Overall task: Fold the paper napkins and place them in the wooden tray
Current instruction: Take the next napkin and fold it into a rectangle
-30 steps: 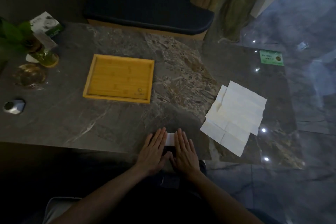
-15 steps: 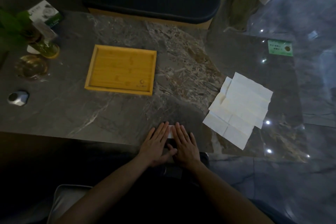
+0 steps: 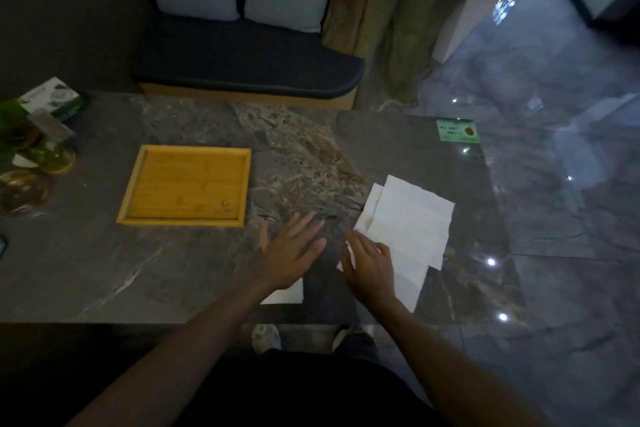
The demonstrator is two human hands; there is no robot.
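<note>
A small folded napkin (image 3: 284, 295) lies white and flat near the front edge of the table (image 3: 173, 270), partly under the wrist of the left hand (image 3: 291, 253), whose fingers are spread straight above the stone. At about three o'clock from it, a loose pile of unfolded napkins (image 3: 412, 218) shows soft crease lines and overlapping corners; the right hand (image 3: 369, 265) rests on its near left corner with fingers relaxed and slightly apart, gripping nothing. The wooden tray (image 3: 138, 184), yellow with a raised rim, sits at ten o'clock from the hands, well apart from both paper piles. The table is dark veined marble, dimly lit. A green card (image 3: 457, 130) lies at its far right corner, glass items (image 3: 52, 156) at the left. Beyond stand a cushioned bench (image 3: 249, 69) and a glossy tiled floor (image 3: 554, 253).
</note>
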